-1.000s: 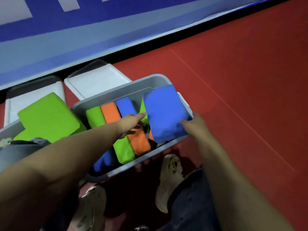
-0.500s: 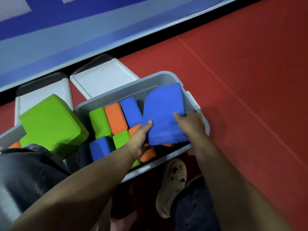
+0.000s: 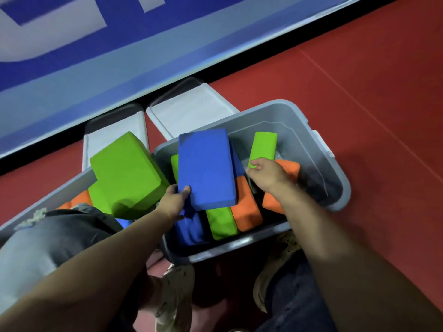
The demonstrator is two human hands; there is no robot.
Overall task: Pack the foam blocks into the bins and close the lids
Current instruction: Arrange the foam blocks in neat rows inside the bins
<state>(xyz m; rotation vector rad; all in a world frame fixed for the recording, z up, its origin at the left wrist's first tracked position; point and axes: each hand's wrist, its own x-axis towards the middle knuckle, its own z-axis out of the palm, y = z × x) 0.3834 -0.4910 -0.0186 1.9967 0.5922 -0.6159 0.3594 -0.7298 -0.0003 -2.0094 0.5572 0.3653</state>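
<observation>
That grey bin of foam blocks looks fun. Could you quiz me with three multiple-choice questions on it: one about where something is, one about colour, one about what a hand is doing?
1. Where do the two white lids lie?
A. On the red floor beyond the bins
B. Shut on the bins
C. Under the person's shoes

2. What colour is the big flat block atop the grey bin?
A. Orange
B. Blue
C. Yellow

3. What is the left hand doing?
A. Hanging idle
B. Pressing a lid
C. Gripping the blue block's near corner

Answers: 1 A, both lids rest flat on the floor by the wall; 2 B, its broad top face is blue; 3 C, its thumb lies on the corner.
</observation>
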